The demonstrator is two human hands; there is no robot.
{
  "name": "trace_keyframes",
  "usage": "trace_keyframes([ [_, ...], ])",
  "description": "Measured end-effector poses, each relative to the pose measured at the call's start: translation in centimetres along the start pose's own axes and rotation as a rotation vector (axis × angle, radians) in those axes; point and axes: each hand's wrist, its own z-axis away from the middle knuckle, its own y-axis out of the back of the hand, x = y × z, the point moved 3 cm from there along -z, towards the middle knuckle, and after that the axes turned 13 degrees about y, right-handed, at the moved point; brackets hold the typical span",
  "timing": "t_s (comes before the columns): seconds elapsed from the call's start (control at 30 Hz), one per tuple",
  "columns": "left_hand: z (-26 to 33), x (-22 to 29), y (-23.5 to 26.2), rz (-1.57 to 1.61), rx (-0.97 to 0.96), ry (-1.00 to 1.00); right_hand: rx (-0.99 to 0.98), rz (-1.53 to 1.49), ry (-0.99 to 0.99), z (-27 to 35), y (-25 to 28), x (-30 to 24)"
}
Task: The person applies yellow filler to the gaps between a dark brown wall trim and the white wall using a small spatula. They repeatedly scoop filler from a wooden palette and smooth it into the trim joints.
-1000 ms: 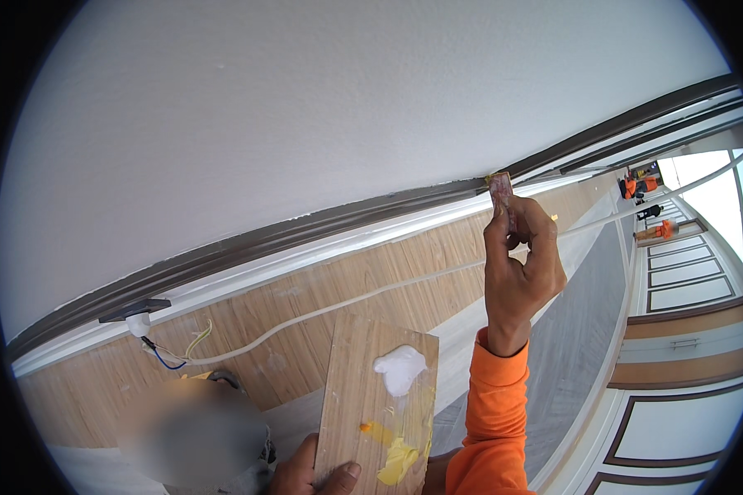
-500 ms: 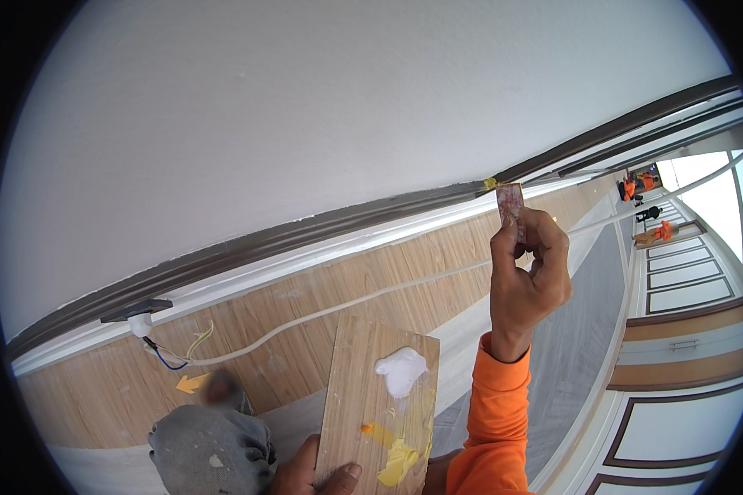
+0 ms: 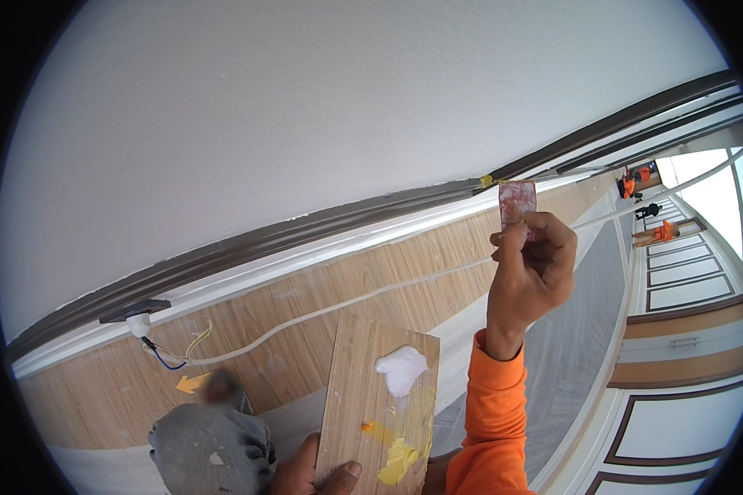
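Room: white wall fills the upper view, with a dark brown trim strip running across it on a slant and wood-grain panelling below.
Right hand: the right hand is raised just below the trim, its fingers closed and pinching a small reddish, smeared card upright between thumb and fingertips; an orange sleeve covers the forearm.
Card position: its upper edge sits just beside a yellow spot on the trim; whether it touches the trim I cannot tell.
Left hand: the left hand grips the lower end of a wood-grain board at the bottom edge, thumb pressed on its face.
Board: it carries a white blob of filler, with orange and yellow dabs below.
Nearby: a white cable runs along the panelling to a fitting with loose wires.
Far right: people in orange stand well apart.
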Motion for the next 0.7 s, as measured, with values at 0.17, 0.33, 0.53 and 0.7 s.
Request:
trace_keyframes([
  [0.17,-0.1,0.2,0.4,-0.020,-0.064,0.005,0.019,-0.032,-0.075,-0.2,-0.8,-1.2],
  [0.33,-0.4,1.9,0.3,0.018,-0.069,-0.014,0.156,-0.377,-0.470,-0.2,1.1,-1.3],
  [0.53,0.2,-0.4,-1.1,0.427,-0.045,0.260,-0.073,-1.133,-0.959,0.2,6.9,0.6],
  [0.7,-0.1,-0.6,-2.6,0.395,0.044,0.258,0.029,-1.481,-1.172,5.9,14.1,-0.8],
])
